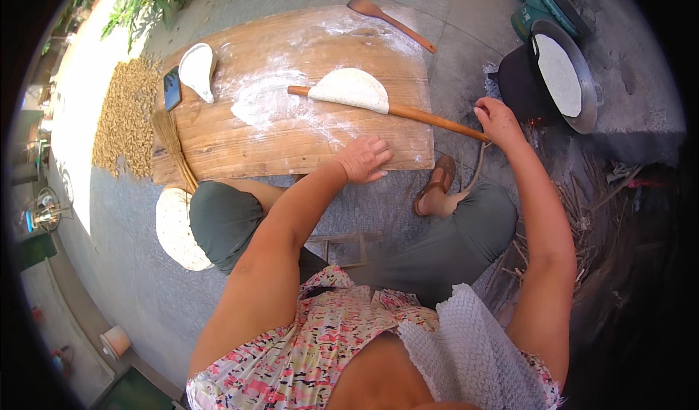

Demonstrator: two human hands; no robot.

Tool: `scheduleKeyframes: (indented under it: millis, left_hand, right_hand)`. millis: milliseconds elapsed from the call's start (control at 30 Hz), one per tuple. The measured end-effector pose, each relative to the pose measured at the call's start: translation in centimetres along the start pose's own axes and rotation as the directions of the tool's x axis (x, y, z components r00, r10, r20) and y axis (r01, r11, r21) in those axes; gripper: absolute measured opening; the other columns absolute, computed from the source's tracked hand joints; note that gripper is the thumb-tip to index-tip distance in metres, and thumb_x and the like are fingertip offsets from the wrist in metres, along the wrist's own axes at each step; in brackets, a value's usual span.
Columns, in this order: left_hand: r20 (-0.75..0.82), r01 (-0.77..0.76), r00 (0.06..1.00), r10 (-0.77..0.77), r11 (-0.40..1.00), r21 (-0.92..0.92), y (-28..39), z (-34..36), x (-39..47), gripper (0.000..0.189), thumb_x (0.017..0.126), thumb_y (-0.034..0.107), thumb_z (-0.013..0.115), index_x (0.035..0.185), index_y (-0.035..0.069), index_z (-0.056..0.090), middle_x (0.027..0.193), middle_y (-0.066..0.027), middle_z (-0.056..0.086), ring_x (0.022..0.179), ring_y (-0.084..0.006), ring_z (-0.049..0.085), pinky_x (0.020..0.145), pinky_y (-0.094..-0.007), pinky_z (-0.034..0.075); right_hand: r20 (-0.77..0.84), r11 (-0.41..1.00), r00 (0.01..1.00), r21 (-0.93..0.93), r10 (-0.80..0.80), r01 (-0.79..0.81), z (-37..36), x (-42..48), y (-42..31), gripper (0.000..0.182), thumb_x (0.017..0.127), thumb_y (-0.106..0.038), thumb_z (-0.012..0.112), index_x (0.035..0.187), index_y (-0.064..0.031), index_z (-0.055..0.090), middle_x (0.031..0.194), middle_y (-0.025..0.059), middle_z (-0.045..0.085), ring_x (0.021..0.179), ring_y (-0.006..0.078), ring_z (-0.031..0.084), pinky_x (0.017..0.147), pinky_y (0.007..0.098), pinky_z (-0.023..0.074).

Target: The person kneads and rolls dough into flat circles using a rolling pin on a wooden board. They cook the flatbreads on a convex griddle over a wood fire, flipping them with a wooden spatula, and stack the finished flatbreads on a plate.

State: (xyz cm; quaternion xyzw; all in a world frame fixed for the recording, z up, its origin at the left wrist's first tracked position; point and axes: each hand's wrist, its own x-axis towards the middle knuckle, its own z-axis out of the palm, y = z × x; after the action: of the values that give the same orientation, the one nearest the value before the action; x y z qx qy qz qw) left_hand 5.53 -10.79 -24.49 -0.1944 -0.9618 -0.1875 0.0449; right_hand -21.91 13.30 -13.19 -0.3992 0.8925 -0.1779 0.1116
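A thin white flatbread (349,89) is draped in a half circle over a long wooden rolling pin (437,121). The pin lies across the floured wooden board (246,153), its near right end jutting past the edge. My left hand (365,159) rests on the front edge of the board, fingers slightly apart, holding nothing visible. Beside the pin's jutting end is my right hand (498,121), fingers bent; whether it touches the pin or holds anything is unclear. To its right, a round white flatbread (557,76) lies in a tilted-looking dark metal pan (587,90).
Embers (534,121) glow under the pan, near dry sticks (568,219). On the board are a wooden spatula (390,22), a flour-filled scoop (196,68), a phone (172,89) and a straw brush (173,142). Speckled flatbread (177,230) sits left of my knee. A green bucket (538,14) stands behind.
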Motion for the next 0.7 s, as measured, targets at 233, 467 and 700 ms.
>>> scheduleKeyframes:
  millis: [233,467,700]
  left_hand:
    - [0.039,0.045,0.998,-0.041,0.995,-0.089,-0.2,-0.4,0.0,0.051,0.074,0.035,0.076,0.113,0.009,0.056,0.109,-0.0088,0.055,0.100,-0.0275,0.054,0.086,-0.0402,0.046]
    - [0.045,0.053,0.998,-0.048,0.991,-0.120,-0.5,-0.3,-0.5,0.052,0.074,0.035,0.076,0.114,0.008,0.056,0.108,-0.0071,0.055,0.100,-0.0258,0.054,0.085,-0.0389,0.046]
    - [-0.008,0.061,0.998,-0.062,0.989,-0.132,-0.4,-0.1,0.2,0.048,0.075,0.032,0.075,0.112,0.007,0.057,0.104,-0.0106,0.055,0.098,-0.0293,0.054,0.085,-0.0404,0.047]
  right_hand:
    - [-0.092,0.981,0.989,-0.165,-0.115,0.099,7.8,16.1,-3.1,0.032,0.091,-0.016,0.061,0.119,-0.0020,0.057,0.123,0.0195,0.059,0.116,0.0382,0.056,0.100,0.0442,0.0461]
    - [-0.008,0.977,0.987,-0.140,0.159,-0.158,11.4,22.8,-4.5,0.032,0.098,-0.018,0.050,0.128,-0.0078,0.051,0.123,0.0206,0.059,0.116,0.0383,0.058,0.100,0.0462,0.0464]
    - [-0.020,0.933,0.999,-0.357,0.027,-0.033,7.1,17.4,-4.8,0.046,0.098,-0.017,0.045,0.144,-0.0253,0.045,0.109,0.0187,0.066,0.100,0.0373,0.066,0.082,0.0478,0.0541]
